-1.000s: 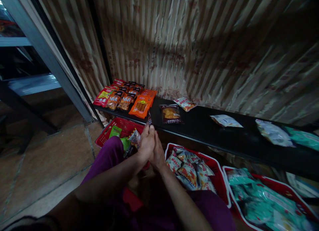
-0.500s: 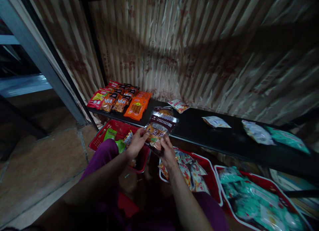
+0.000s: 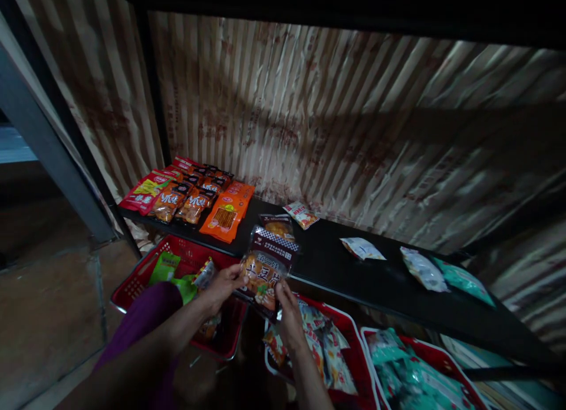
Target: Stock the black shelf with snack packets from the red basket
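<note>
Both hands grip a dark snack packet (image 3: 265, 268) with a checked top band and a clear part showing chips. My left hand (image 3: 225, 289) pinches its left edge, thumb on the front. My right hand (image 3: 288, 312) is closed on its lower right edge. The packet is tilted in front of the black shelf (image 3: 318, 253). Just behind it, a similar dark packet (image 3: 277, 226) lies on the shelf. To its left are orange stick-snack packets (image 3: 227, 212), and behind to the right is a white-and-red packet (image 3: 301, 214).
Red and black-orange snack packets (image 3: 194, 203) fill the shelf's left end. White packets (image 3: 362, 248) and a teal packet (image 3: 464, 280) lie further right. Below stand a red basket (image 3: 128, 286) with green packets, another (image 3: 354, 345) with white-and-red packets, and a third (image 3: 451, 357) with teal packets.
The view has shifted, so the shelf and baskets sit lower and further left. Both hands still hold the dark packet; the similar packet behind it now shows more fully.
</note>
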`<state>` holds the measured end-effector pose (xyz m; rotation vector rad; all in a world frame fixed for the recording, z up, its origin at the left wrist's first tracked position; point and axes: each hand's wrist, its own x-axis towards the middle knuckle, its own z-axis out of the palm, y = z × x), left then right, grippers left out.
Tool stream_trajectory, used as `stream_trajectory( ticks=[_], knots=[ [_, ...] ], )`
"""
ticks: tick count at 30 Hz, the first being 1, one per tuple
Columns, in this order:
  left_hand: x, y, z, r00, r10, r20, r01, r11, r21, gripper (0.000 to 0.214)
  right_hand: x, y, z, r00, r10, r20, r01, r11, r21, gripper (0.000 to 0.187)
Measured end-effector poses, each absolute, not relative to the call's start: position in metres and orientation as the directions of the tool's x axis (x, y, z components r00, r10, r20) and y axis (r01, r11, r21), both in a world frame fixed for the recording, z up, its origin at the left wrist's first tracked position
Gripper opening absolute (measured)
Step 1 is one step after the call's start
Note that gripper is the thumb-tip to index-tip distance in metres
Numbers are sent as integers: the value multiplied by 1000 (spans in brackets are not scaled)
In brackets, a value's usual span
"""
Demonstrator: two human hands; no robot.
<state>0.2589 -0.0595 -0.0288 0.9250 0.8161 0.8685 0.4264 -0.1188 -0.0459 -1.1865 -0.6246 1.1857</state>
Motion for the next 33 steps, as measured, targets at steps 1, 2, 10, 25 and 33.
stream_trajectory(
  ticks=[1, 2, 10, 25, 33],
  knots=[
    [262, -52, -32, 390, 901, -191, -285, 316, 905, 46, 431, -115, -49, 345, 926, -154, -300, -47, -953, 52],
    [265, -43, -34, 353, 920, -170, -312, 287, 906, 45, 437, -109, -51, 364, 924, -120, -234, -34, -972, 53],
    [293, 56, -25, 71, 996, -58, -314, 77, 946, 35, 480, 3, -37, 116, 919, 377, 910, 54, -410, 41],
    [314, 100, -52, 131, 977, -168, -210, 193, 958, 54, 535, 18, -42, 251, 926, 281, 765, -12, -644, 42],
    [320, 108, -61, 166, 979, -117, -311, 164, 936, 48, 494, 55, -34, 451, 872, 188, 443, -35, -896, 55]
  ],
)
